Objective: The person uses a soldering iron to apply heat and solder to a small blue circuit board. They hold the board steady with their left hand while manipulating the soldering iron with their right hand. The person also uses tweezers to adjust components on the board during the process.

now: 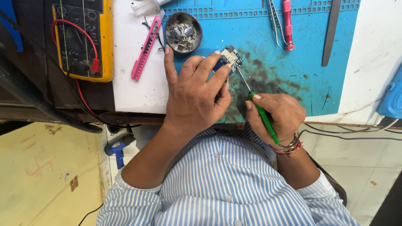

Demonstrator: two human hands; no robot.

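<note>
My left hand pinches a small blue circuit board and steadies it on the blue work mat. My right hand grips a green-handled screwdriver. Its thin metal shaft runs up and left, with the tip at the board's lower edge. Both hands sit near the front edge of the bench, above my striped shirt.
A round tin of metal scraps sits just behind the board. A pink utility knife and a yellow multimeter with red lead lie at left. Tweezers, a red-handled tool and a dark flat blade lie at the back right.
</note>
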